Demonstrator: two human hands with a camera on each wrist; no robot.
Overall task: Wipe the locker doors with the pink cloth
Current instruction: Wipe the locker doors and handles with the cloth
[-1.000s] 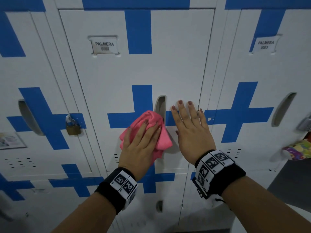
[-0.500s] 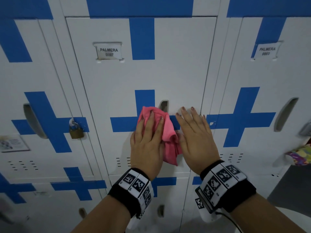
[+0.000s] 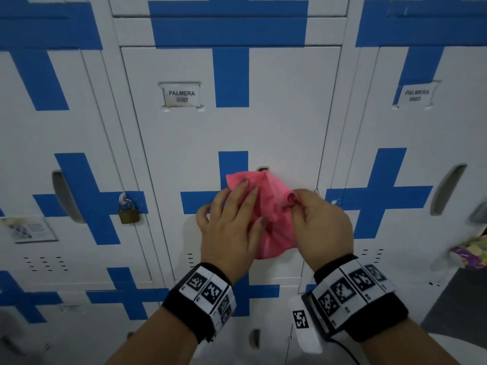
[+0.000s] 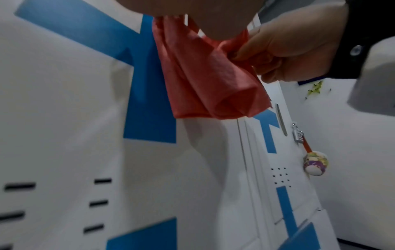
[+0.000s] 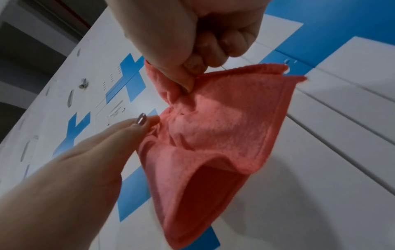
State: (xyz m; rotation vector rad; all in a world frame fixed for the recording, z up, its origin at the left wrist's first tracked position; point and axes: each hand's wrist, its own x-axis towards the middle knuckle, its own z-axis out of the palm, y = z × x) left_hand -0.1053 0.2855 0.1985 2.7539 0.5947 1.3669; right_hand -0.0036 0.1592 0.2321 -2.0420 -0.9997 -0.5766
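Right hand (image 3: 320, 222) pinches a fold of the pink cloth (image 3: 266, 196); left hand (image 3: 228, 230) lays straight fingers on it. The pink cloth hangs before the middle locker door (image 3: 276, 122).

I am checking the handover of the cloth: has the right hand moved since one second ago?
Yes. The right hand came off the locker door; its fingers, then level with the handle slot, now pinch the pink cloth below it.

Head camera faces the locker doors (image 3: 276, 122); both close wrist cameras share the pink cloth (image 5: 224, 126).
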